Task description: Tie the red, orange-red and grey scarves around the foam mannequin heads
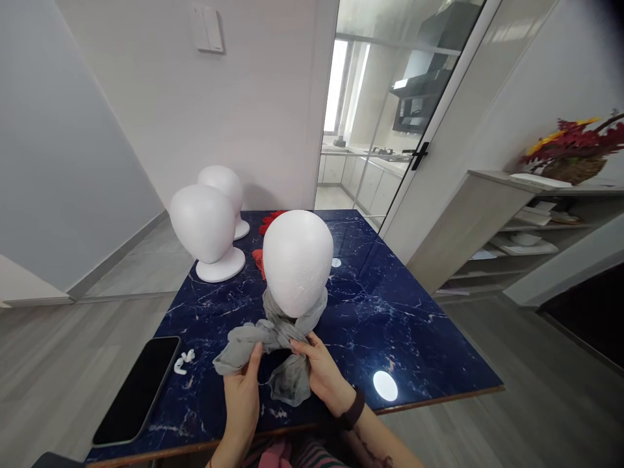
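A: ok what are the hands doing here?

B: both busy. The left hand pinches one bunched end of a gray scarf, thumb on top. The right hand grips the same scarf by the gathered part, thumb and fingers closed on it, with a loose tail hanging between the two.

A: and where's the scarf sitting?

B: lower center of the frame, around the underside of the white foam head, crossed in front. Can't tell if that's a proper knot, the folds hide it.

A: so what could go wrong?

B: tipping, I'd say. Foam looks light and the blue table looks slick, so a hard one-sided tug might drag the head toward the near edge. Can't see its base either. And if one hand lets go early, the crossing could loosen. Fabric looks sheer, so rough pulling might snag it.

A: anything else at risk?

B: maybe the phone, lower left near the table edge, and the earbuds just beside it. A wide left elbow could knock them.
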`<state>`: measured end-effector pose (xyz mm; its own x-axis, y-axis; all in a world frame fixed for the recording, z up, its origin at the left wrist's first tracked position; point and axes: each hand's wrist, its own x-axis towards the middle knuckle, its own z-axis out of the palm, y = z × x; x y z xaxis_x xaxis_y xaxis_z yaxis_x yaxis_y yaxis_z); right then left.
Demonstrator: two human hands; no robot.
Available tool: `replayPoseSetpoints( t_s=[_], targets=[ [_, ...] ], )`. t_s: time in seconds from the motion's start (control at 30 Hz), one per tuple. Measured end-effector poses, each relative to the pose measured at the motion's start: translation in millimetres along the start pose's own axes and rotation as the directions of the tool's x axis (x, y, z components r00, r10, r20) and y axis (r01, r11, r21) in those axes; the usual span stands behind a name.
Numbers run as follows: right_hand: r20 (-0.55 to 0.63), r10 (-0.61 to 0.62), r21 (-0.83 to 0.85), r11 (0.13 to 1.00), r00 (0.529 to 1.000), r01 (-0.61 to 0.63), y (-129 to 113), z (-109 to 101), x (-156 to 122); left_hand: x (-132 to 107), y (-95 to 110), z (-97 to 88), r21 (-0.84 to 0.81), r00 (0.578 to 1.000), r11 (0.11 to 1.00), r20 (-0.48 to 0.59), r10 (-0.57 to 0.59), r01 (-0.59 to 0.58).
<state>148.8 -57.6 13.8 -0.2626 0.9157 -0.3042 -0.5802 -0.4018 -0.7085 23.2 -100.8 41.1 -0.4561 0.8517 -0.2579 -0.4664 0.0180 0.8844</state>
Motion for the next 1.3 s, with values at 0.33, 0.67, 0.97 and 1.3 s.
replayPoseSetpoints(
  t_s=[0.33,0.67,0.97,1.3],
  targets=[
    [-0.005,-0.135,-0.134,0.982,0.991,0.133,2.9,1.6,-0.5,18.3,13.8,13.9,0.496,0.667,0.542,0.725,0.171,-0.679],
    [0.081,-0.276,-0.333,0.898,0.958,0.287,-0.1,-3.8,5.8,47.5,27.3,24.7,0.580,0.582,0.111,0.813,-0.016,-0.807],
    [0.252,-0.417,-0.695,0.550,0.873,0.463,-5.9,-4.8,7.7,57.6,27.3,31.1,0.593,0.601,0.128,0.799,0.035,-0.795],
    [0.013,-0.173,-0.503,0.850,0.985,0.156,-1.8,2.4,12.7,25.0,-11.9,2.5,0.206,0.993,0.977,0.115,0.038,-0.061]
  ],
)
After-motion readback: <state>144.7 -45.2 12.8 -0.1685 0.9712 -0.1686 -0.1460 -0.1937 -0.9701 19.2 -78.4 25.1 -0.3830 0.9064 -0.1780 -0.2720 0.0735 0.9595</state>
